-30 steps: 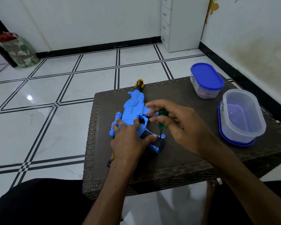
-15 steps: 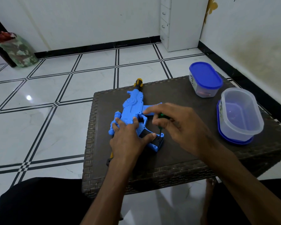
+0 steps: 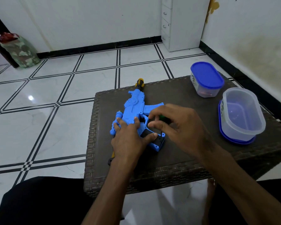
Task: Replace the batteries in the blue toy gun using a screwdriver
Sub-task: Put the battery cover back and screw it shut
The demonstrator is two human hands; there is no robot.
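While the left hand (image 3: pixel 128 137) keeps pressing the blue toy gun (image 3: pixel 135 114) flat on the wicker table (image 3: pixel 185 156), the right hand (image 3: pixel 178 125), pinching the green-handled screwdriver (image 3: pixel 163 119), has lowered its tip onto the grip's black battery cover (image 3: pixel 160 140), so unscrewing seems underway.

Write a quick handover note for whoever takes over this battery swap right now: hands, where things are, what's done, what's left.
Left hand presses the toy gun flat on the table, thumb on the black grip panel.
Right hand pinches the green-handled screwdriver, upright, tip at the butt of the grip.
Lidded tub and open tub sit to the right; contents unclear.
Done: gun laid down, driver placed at the grip.
Left: finish with the screw, cover and batteries; no batteries are visible, and I cannot tell which way the screw is going.
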